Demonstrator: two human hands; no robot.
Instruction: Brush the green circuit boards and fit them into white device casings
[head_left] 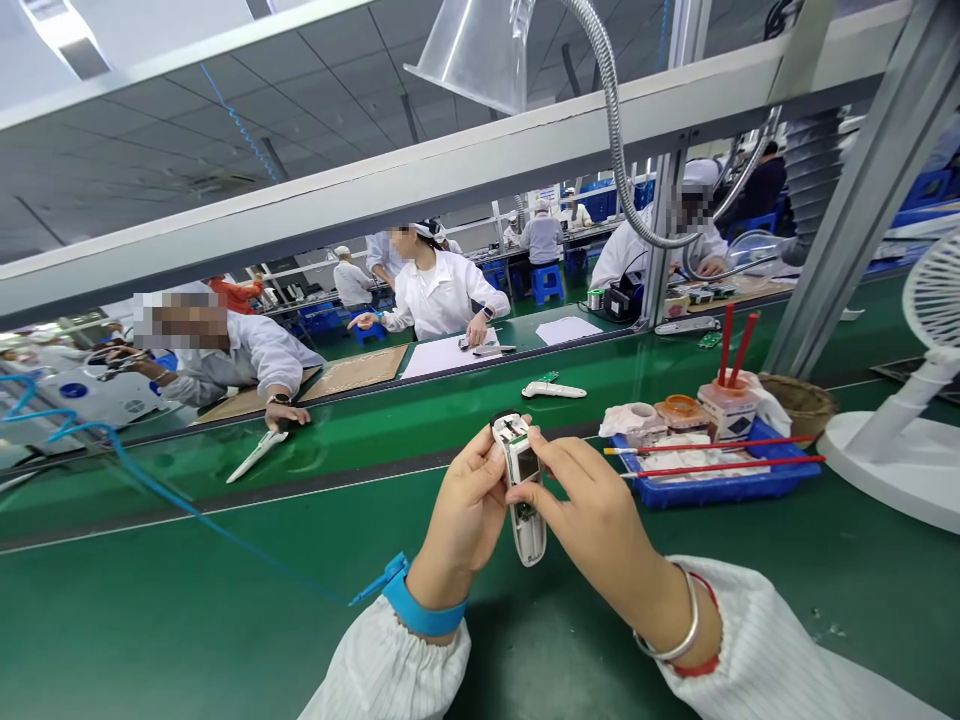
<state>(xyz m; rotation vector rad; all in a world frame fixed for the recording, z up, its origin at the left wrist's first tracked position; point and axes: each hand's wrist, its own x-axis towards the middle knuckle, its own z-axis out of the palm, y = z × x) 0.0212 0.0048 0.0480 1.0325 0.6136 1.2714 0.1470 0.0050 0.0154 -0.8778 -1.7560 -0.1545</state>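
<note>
Between my two hands is an opened white handheld device housing [531, 540], held above the green bench. A small dark screen and bits of green circuit board show inside it. My left hand [469, 500] grips its left side, thumb near the top. On the other side, my right hand [592, 500] pinches at the screen part with thumb and fingertips. A blue wrist strap [426, 605] with a cord circles my left wrist. Beyond my hands, another white device housing [555, 390] lies on the green belt with a small green board beside it.
A blue tray [720, 485] with jars, wipes and red brushes sits to the right, near a white fan [900, 430]. Across the belt, a co-worker's hand [286, 412] touches a white housing [256, 456]. A flexible metal hose [611, 110] hangs overhead.
</note>
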